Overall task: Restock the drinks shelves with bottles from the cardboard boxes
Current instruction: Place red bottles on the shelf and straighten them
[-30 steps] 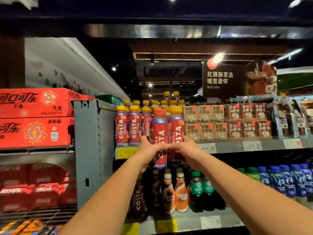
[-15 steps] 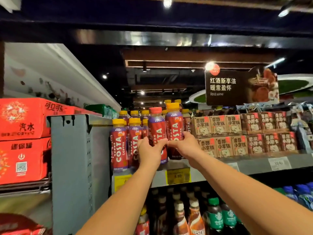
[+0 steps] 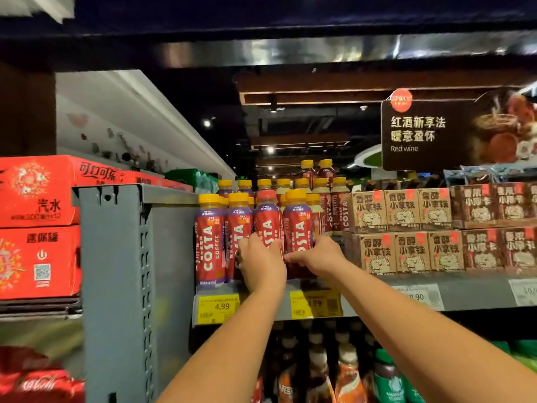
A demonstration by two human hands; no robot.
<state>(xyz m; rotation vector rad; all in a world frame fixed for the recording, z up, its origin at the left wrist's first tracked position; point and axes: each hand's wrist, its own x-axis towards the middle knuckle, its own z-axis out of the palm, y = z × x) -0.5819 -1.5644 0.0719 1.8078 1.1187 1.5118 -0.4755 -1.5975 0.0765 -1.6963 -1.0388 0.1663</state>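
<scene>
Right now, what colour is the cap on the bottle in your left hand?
Red cap on that bottle, clearest in head view; neighbouring caps are yellow.

Dark ceiling [image 3: 290,13] with spotlights [image 3: 207,123], grey shelf upright [image 3: 116,271], hanging red-wine sign [image 3: 421,135]

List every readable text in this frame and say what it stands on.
"COSTA COFFEE": bottles
"4.99": left yellow price tag
"红酒新享法 暖意盈杯", "Red wine": dark hanging sign
"香醇小拿铁": brown cartons
"可口可乐", "汽水": red case
Too blurred to read: right yellow price tag, white price tag
</scene>
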